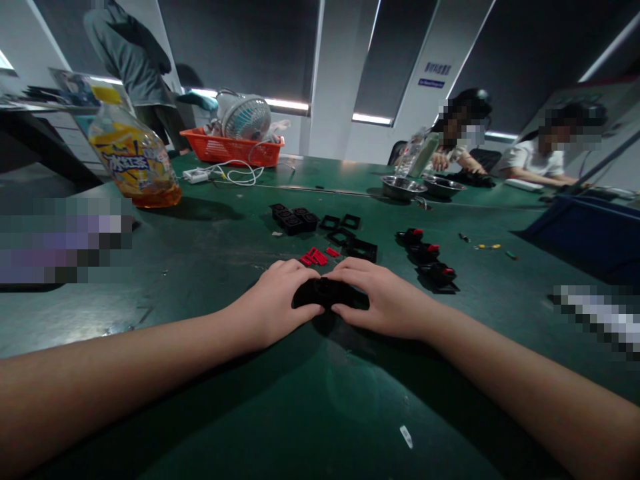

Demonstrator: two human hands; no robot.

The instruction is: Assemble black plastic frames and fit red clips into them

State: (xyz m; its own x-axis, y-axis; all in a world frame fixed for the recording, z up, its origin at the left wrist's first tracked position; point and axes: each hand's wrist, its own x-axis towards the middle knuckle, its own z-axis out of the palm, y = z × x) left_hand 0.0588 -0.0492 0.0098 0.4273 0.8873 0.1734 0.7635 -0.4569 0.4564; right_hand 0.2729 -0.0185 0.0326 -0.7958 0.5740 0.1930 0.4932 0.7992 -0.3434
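Observation:
Between my two hands is a small black plastic part (325,288), held low over the green table (360,413). My left hand (280,297) grips it from the left with thumb and fingers, and my right hand (385,297) from the right. Much of the part is dark, so its exact shape is hard to make out. Just beyond my fingers lie several small red plastic pieces (315,257) and several black square frames (341,237). A cluster of black block-shaped parts (294,220) sits behind them. To the right stand black pieces with red tips (424,251).
At the left stands a bottle of orange drink (133,153). An orange basket (240,152) holds a small fan (246,117), with a white cable (240,175) before it. Metal bowls (400,188) and a blue bin (590,230) are at the right. People sit and stand beyond the table.

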